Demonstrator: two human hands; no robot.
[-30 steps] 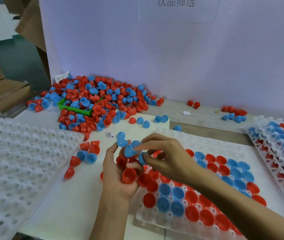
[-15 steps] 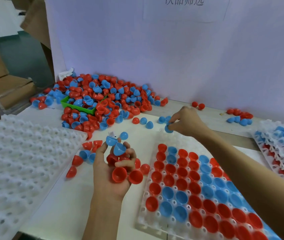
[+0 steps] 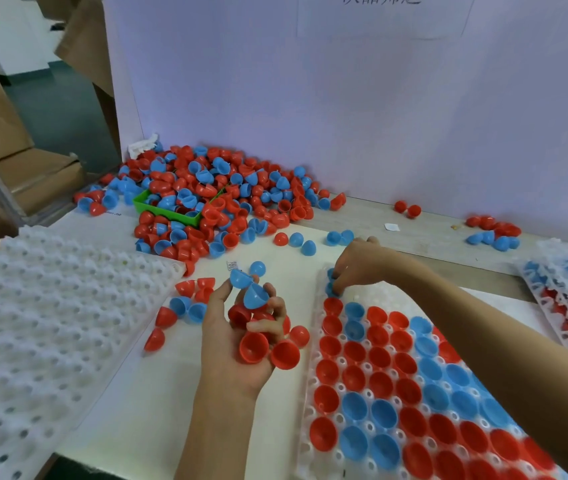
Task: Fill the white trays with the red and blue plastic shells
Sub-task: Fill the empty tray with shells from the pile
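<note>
The right hand [image 3: 358,263] pinches a blue shell [image 3: 330,289] into the tray [image 3: 362,367]. The left hand [image 3: 237,344] cups red shells [image 3: 254,347] and blue ones.

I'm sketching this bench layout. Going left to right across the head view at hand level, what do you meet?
Empty white tray → loose shells on the table → left hand cupping shells → half-filled tray, the right hand at its far end → stacked filled trays.

Red, blue shells [image 3: 355,375] filling white tray [image 3: 305,427]
</note>
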